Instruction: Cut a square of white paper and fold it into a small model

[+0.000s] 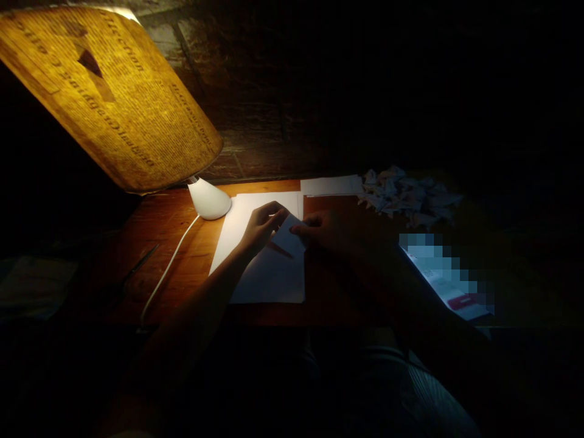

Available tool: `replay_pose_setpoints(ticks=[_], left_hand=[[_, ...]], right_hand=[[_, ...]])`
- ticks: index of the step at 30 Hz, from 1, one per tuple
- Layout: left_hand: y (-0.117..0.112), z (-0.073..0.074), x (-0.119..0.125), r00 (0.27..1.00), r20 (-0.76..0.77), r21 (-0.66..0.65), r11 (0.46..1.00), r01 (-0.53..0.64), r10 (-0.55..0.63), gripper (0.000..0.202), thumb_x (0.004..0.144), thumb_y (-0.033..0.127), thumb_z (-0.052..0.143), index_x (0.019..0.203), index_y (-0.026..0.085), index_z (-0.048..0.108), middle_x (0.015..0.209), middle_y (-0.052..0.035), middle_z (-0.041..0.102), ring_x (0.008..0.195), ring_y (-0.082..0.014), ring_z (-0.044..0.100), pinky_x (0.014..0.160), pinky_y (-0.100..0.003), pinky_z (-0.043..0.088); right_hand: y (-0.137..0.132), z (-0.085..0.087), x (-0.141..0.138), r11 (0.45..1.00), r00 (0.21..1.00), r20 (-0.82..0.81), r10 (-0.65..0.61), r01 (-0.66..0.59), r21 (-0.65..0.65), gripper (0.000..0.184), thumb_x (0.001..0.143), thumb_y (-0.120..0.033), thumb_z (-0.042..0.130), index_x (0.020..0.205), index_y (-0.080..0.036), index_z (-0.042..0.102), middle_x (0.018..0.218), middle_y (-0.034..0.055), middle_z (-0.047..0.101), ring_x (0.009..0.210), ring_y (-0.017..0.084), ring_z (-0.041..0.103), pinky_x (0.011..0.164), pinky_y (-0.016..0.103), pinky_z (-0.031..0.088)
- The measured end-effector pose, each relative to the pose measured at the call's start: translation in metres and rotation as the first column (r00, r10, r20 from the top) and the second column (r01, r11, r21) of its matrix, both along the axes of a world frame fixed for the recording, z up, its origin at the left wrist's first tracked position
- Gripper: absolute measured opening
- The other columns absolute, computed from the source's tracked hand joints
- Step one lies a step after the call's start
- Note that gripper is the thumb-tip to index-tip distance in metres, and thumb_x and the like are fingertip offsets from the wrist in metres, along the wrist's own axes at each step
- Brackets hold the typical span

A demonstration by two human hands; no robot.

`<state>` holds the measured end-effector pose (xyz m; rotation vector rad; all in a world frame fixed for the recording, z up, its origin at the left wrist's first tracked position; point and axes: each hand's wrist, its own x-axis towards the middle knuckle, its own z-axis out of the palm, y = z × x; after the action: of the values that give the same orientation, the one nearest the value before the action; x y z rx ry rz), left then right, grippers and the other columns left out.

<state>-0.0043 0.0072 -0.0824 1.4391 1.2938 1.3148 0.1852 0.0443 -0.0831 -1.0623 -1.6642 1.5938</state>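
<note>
A small folded piece of white paper (289, 238) lies on a large white sheet (269, 277) on the wooden table (187, 255). My left hand (262, 226) pinches the small paper's upper left edge with bent fingers. My right hand (322, 231), dim in shadow, presses its fingertips on the paper's right edge. Both hands meet over the folded piece.
A lit lamp with a newspaper-print shade (109, 91) and white base (208, 199) stands at the back left, its cord (166, 271) trailing forward. Scissors (137, 267) lie left. A heap of folded paper pieces (408, 194), a paper strip stack (332, 185) and a lit screen (444, 277) sit right.
</note>
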Motion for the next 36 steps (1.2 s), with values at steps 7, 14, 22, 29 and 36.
replay_pose_setpoints(ticks=[7,14,22,29,36], left_hand=[[-0.003,0.001,0.007,0.995,-0.089,0.026,0.999,0.047,-0.045,0.053,0.076,0.057,0.08,0.057,0.016,0.052,0.053,0.0043,0.041,0.05,-0.0074,0.038,0.048,-0.022,0.023],[-0.003,0.006,0.007,0.999,-0.003,0.001,0.999,0.052,-0.052,0.05,0.073,0.058,0.083,0.059,0.016,0.057,0.054,0.0024,0.051,0.051,-0.0093,0.045,0.05,-0.023,0.031],[-0.001,-0.004,0.006,0.957,-0.287,0.068,0.996,0.049,-0.027,0.051,0.085,0.063,0.067,0.064,0.018,0.052,0.056,0.0038,0.044,0.052,-0.0094,0.037,0.049,-0.024,0.023],[0.0,-0.003,0.008,0.956,-0.292,0.102,0.993,0.058,-0.026,0.059,0.09,0.067,0.055,0.057,0.021,0.038,0.055,0.0049,0.031,0.053,-0.0102,0.028,0.05,-0.027,0.022],[-0.003,0.003,0.01,0.978,-0.163,0.16,0.982,-0.102,0.128,0.065,0.085,0.071,0.063,0.055,0.021,0.035,0.053,0.0046,0.029,0.052,-0.0108,0.027,0.049,-0.028,0.021]], right_hand=[[-0.001,-0.006,-0.004,0.998,0.999,0.001,0.033,-0.033,0.054,0.036,0.064,-0.046,0.092,0.065,-0.019,0.07,0.066,0.0036,0.071,0.059,0.015,0.062,0.054,0.028,0.044],[0.001,-0.016,-0.008,0.993,0.987,-0.158,-0.013,0.032,0.114,0.039,0.072,-0.054,0.085,0.067,-0.02,0.066,0.068,0.0026,0.068,0.062,0.015,0.061,0.058,0.029,0.046],[-0.001,-0.011,-0.007,0.992,0.981,-0.192,0.015,0.01,0.125,0.039,0.073,-0.053,0.083,0.064,-0.02,0.062,0.062,-0.0012,0.061,0.056,0.012,0.054,0.054,0.027,0.041],[0.001,-0.016,-0.011,0.998,0.969,-0.247,0.003,0.012,0.059,0.03,0.073,-0.043,0.081,0.066,-0.021,0.062,0.064,-0.0001,0.064,0.059,0.014,0.059,0.057,0.029,0.046],[-0.004,0.009,-0.004,0.988,0.99,-0.091,-0.103,0.112,0.103,0.029,0.08,-0.041,0.081,0.067,-0.022,0.063,0.067,0.0019,0.068,0.067,0.018,0.064,0.065,0.032,0.051]])
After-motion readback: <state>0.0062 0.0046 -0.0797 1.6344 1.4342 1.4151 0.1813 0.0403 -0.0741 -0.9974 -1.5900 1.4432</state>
